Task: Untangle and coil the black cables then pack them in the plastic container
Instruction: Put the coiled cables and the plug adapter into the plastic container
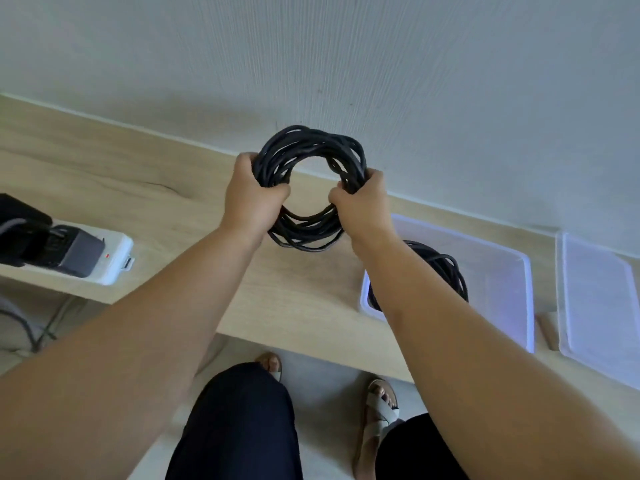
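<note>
Both hands clamped on one coiled black cable (311, 188), left hand (251, 199) and right hand (363, 202) on opposite sides, above the surface (294, 289). Below the right hand, another coil (440, 268) lies packed in the plastic container (502, 271). This one goes next.

Table (138, 178) runs along the wall (346, 64) behind it. Ctr, above table & near wall: cable coil (304, 233), held up btwn L hand (251, 199) on its L side & R hand (363, 202) on its R side. R of that, on table: container (495, 282) w/ 2nd coil (446, 268) inside at its near-L end, partly behind R forearm. Lid (595, 299) lies further R, beside container; small wood piece (549, 329) btwn them at near edge. Far L on table: power strip (114, 247) w/ adapter (78, 251) plugged on top. Feet (381, 407) on floor before table.
</note>
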The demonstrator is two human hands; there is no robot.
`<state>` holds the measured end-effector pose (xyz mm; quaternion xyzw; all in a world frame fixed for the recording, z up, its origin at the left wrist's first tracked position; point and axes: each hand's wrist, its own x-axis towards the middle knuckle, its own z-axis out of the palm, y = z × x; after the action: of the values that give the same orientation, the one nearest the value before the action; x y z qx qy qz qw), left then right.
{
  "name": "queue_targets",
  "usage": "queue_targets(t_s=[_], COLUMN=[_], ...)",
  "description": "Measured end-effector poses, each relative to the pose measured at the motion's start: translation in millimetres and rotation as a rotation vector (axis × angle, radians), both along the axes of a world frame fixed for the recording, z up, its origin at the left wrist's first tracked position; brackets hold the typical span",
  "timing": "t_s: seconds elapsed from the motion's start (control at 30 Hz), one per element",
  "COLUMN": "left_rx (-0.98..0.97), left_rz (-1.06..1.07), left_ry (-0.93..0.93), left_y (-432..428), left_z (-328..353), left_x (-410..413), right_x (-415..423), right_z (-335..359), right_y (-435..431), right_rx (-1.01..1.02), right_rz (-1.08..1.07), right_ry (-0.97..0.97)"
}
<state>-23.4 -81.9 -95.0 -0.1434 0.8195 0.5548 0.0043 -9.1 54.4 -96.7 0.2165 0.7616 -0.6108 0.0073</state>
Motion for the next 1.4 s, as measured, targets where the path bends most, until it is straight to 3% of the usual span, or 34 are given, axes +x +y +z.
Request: queue_targets(t_s=[0.17, 0.27, 0.4, 0.7, 0.83, 1.07, 1.17, 1.4], left_rx=[-0.104, -0.152, -0.209, -0.314, -0.358, -0.403, -0.454, -0.507], left_rz=[-0.357, -0.573, -0.737, -0.748, -0.786, -0.81, -0.814, -0.752], left_ry=[0.146, 0.225, 0.172, 0.066, 0.093, 0.197, 0.241, 0.379], left_y=[47, 93, 133, 133, 134, 137, 138, 135], left_z=[53, 57, 40, 3, -2, -17, -23, -36], left_x=[20, 36, 52, 51, 50, 47, 45, 48], right_x=[68, 104, 135, 131, 124, 130, 129, 127], right_z=[41, 33, 9, -16, -22, -25, -27, -26], right_y=[58, 98, 131, 142, 139, 131, 129, 128], right_rx=[-0.158, -0.219, -0.268, -0.181, -0.125, 0.134, 0.152, 0.12], right_rz=[-0.095, -0.195, -0.227, -0.048, -0.166, -0.252, -0.291, -0.285], right_ry=[0.114, 0.085, -0.028, -0.144, -0.292, -0.176, -0.076, -0.107])
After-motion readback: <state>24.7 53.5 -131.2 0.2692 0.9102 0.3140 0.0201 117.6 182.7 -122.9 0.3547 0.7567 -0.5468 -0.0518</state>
